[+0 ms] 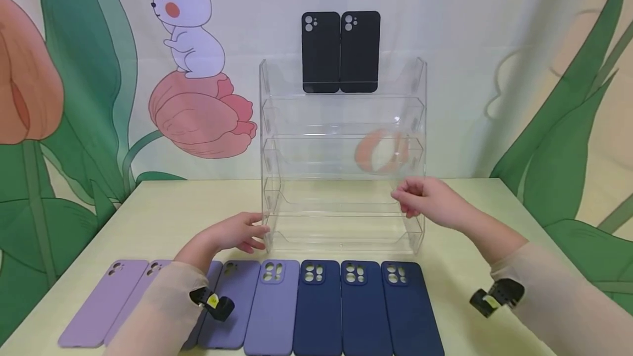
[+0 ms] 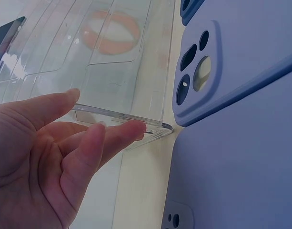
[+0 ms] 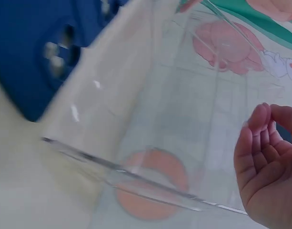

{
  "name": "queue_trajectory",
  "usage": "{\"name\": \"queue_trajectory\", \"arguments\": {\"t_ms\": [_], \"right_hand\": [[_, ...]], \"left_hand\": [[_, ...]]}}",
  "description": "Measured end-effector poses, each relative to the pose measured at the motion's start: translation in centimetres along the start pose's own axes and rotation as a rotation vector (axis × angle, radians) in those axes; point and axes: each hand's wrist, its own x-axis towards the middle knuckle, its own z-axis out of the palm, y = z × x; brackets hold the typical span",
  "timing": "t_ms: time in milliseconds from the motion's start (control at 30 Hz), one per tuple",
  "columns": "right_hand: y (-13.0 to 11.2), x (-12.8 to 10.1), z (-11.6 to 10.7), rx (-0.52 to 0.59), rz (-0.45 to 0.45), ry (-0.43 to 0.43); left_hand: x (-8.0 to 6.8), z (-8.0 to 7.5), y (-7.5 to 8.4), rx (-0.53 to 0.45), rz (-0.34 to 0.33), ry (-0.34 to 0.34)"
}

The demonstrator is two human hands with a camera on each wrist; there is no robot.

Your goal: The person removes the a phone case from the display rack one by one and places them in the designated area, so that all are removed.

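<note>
A clear acrylic tiered rack (image 1: 269, 125) stands mid-table with two black phone cases (image 1: 340, 51) upright on its top tier. My left hand (image 1: 247, 235) reaches to the rack's lower left corner. In the left wrist view its straight fingers (image 2: 112, 136) touch the rack's bottom edge (image 2: 155, 126). My right hand (image 1: 412, 201) is at the rack's right wall, partway up. In the right wrist view the right hand (image 3: 267, 167) has loosely curled fingers beside the clear wall (image 3: 184, 119) and holds nothing. Whether it touches the wall I cannot tell.
Several phone cases lie in a row along the table's front edge: lilac ones (image 1: 104, 304) at left, periwinkle ones (image 1: 272, 306) in the middle, navy ones (image 1: 356, 312) at right. A printed backdrop hangs behind the table (image 1: 494, 246).
</note>
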Motion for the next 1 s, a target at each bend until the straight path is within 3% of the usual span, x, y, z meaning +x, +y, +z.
{"name": "queue_trajectory", "arguments": {"t_ms": [367, 567, 800, 1000], "right_hand": [[-2.8, 7.0, -3.8, 0.085, 0.007, 0.239], [-4.1, 9.7, -5.4, 0.113, 0.004, 0.371], [-5.1, 11.8, -6.1, 0.139, 0.012, 0.459], [-6.3, 13.2, -7.0, 0.147, 0.015, 0.466]], "left_hand": [[0.0, 0.1, -0.2, -0.004, 0.0, -0.007], [0.0, 0.2, 0.0, 0.0, 0.008, -0.008], [-0.1, 0.2, 0.1, 0.005, 0.001, -0.007], [-0.1, 0.1, 0.2, 0.006, -0.003, -0.006]]}}
